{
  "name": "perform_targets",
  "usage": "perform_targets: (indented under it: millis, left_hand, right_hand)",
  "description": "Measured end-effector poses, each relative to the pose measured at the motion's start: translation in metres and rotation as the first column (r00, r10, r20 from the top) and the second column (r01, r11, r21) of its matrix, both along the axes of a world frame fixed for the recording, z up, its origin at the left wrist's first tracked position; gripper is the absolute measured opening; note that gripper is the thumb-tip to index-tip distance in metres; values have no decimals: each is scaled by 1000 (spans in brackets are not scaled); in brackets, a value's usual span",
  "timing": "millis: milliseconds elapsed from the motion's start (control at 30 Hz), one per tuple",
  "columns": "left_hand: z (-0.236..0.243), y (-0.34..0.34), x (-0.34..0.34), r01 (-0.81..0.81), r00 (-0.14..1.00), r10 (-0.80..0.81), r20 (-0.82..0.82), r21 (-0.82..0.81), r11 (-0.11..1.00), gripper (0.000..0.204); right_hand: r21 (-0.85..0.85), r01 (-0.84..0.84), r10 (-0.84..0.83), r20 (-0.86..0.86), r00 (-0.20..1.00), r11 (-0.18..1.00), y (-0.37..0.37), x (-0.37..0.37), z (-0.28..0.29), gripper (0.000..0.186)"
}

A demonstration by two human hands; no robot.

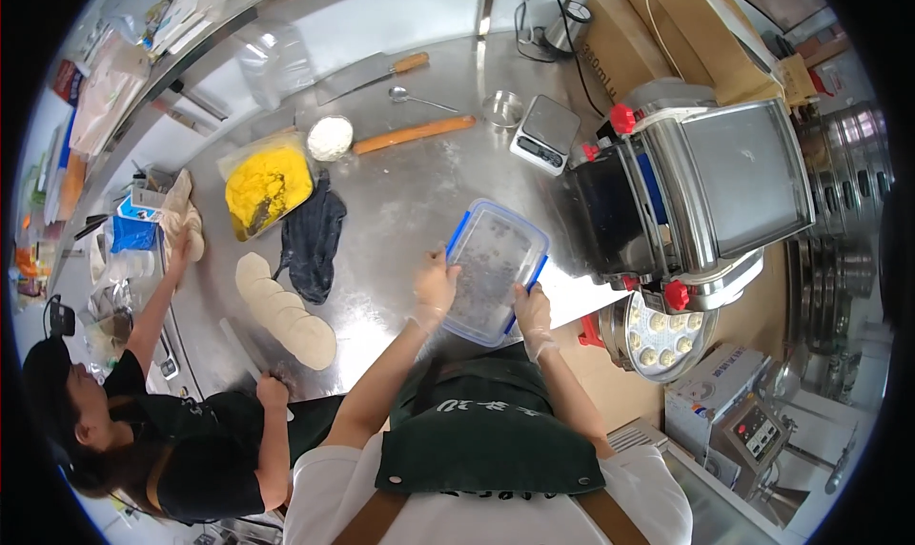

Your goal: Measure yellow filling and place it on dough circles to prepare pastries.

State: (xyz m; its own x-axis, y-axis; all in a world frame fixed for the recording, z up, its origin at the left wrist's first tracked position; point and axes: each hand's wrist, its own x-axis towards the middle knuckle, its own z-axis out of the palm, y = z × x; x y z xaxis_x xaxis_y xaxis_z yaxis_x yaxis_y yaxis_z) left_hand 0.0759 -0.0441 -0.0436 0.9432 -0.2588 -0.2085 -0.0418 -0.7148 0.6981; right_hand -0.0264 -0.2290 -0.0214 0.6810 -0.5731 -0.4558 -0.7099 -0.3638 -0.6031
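Both hands are closed on a clear plastic container with a blue-clipped lid point(494, 268), which sits tilted at the centre of the frame over the steel worktable point(400, 211). The left hand point(436, 287) wraps its fingers around the container's left edge; the right hand point(534, 311), in a thin clear glove, grips the lower right corner. Inside, the contents look dark and speckled, too blurred to tell more.

Just right of the container stands a steel dough-rolling machine point(696, 192) with red knobs, and below it a round tray of small dough pieces point(658, 335). Left of the container a dark cloth point(313, 245) lies crumpled on the table, beside a tray of yellow filling point(267, 187) and a small bowl of white flour point(330, 137). A wooden rolling pin point(414, 134), a cleaver point(372, 73) and a digital scale point(545, 133) lie toward the upper middle.

At lower left, another person in a dark top point(191, 450) reaches across the table beside a row of flat round dough discs point(284, 311)
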Motion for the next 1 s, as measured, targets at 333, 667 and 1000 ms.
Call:
perform_targets:
  millis: [333, 667, 1000]
  left_hand:
    - [68, 65, -31, -289, 936, -21, -352, -799, 527, 70]
    - [99, 91, -72, -559, 724, 347, -596, -802, -213, 73]
    - [363, 267, 103, 139, 705, 694, 142, -988, 62, 72]
  right_hand:
    - [673, -65, -307, 419, 854, 737, 1, -1, 46, 51]
    - [398, -494, 9, 772, 635, 773, 119, 66, 120, 46]
    - [400, -625, 236, 683, 691, 670, 95, 68, 112, 36]
